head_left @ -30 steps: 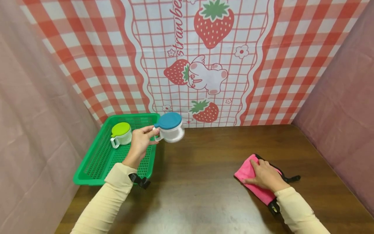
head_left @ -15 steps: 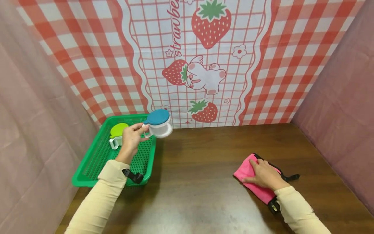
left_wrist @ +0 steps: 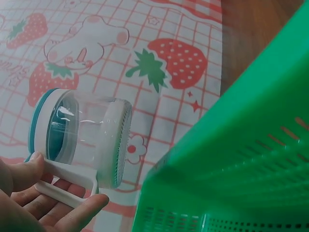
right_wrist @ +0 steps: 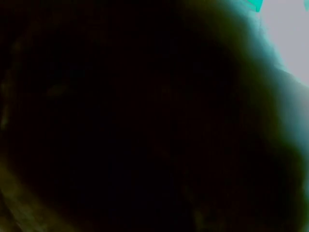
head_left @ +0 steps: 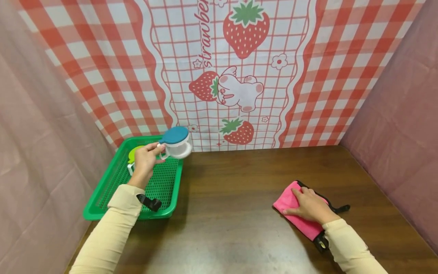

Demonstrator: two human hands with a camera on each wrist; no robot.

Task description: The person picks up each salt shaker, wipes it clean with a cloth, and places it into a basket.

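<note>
My left hand (head_left: 145, 161) grips the white handle of a clear seasoning jar (left_wrist: 91, 130) with a blue lid. In the head view the jar (head_left: 178, 144) is held up, tilted, over the far right corner of the green basket (head_left: 176, 190). Inside the basket is a second jar with a lime-green lid (head_left: 133, 153), mostly hidden behind my left hand. My right hand (head_left: 309, 205) rests on a folded pink fabric item (head_left: 285, 199) with black edging and a black strap, thumb and forefinger spread. The right wrist view is almost wholly dark.
The basket stands at the left of the brown wooden table (head_left: 232, 198), near the pink side curtain (head_left: 44, 152). A strawberry-print cloth (head_left: 236, 76) hangs along the table's back edge. Another pink curtain (head_left: 393, 125) closes off the right side.
My left hand has carried the blue-lidded jar leftward, from beside the basket to over its far right corner, covering more of the lime-lidded jar. My right hand stays on the pink fabric.
</note>
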